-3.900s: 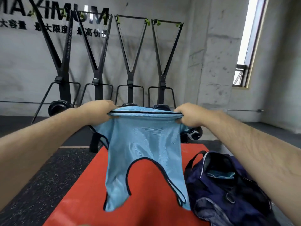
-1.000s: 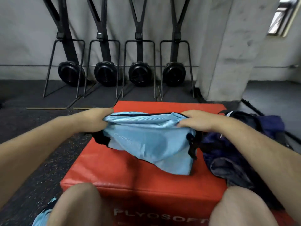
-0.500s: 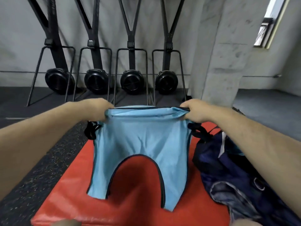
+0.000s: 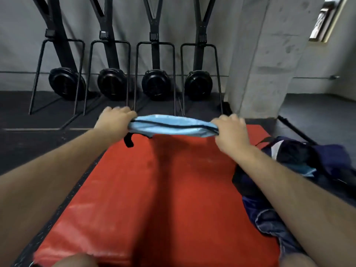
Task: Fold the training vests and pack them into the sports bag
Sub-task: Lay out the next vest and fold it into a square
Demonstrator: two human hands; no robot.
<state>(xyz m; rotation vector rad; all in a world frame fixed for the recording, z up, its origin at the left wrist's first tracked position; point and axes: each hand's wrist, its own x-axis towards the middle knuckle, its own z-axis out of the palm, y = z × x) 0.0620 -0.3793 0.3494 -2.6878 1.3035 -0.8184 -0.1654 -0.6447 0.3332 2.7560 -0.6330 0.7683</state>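
No writing, brand, number or sign can be read anywhere. The red box (image 4: 154,189) shows a bare top. The wall machines (image 4: 154,54) carry no legible label.

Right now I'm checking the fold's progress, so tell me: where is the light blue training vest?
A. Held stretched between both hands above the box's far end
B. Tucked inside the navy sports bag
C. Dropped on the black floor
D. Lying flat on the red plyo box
A: the light blue training vest is bunched into a band gripped by the left hand and right hand, above the far end of the red plyo box.
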